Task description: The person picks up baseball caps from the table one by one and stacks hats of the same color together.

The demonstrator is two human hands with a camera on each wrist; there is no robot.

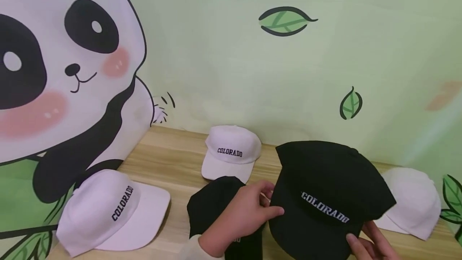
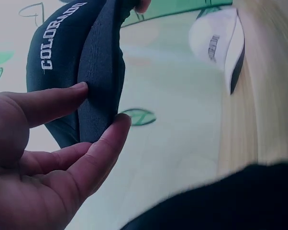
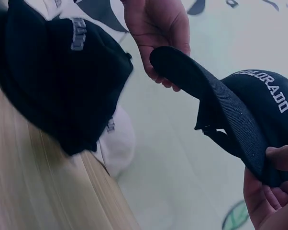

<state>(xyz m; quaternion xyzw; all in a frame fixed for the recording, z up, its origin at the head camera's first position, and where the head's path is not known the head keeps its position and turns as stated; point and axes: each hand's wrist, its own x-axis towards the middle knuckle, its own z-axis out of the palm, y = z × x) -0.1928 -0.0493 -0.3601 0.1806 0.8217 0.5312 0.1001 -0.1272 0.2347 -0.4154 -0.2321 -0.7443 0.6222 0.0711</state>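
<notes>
A black baseball cap (image 1: 332,183) with white COLORADO lettering is held up in front of me, its brim tilted down. My left hand (image 1: 242,214) pinches one side of the brim; in the left wrist view its thumb lies on top of the brim and its fingers underneath. On the opposite side my right hand (image 1: 371,244) grips the brim near the crown, as the right wrist view shows. Below my left forearm, a second black cap (image 1: 213,202) is partly hidden.
White COLORADO caps sit on the wooden table (image 1: 173,151): one cap (image 1: 112,216) at left, another cap (image 1: 232,151) at the back. A white cap (image 1: 411,202) at right is partly covered by the held one. Behind stands a green panda-print backdrop (image 1: 216,63).
</notes>
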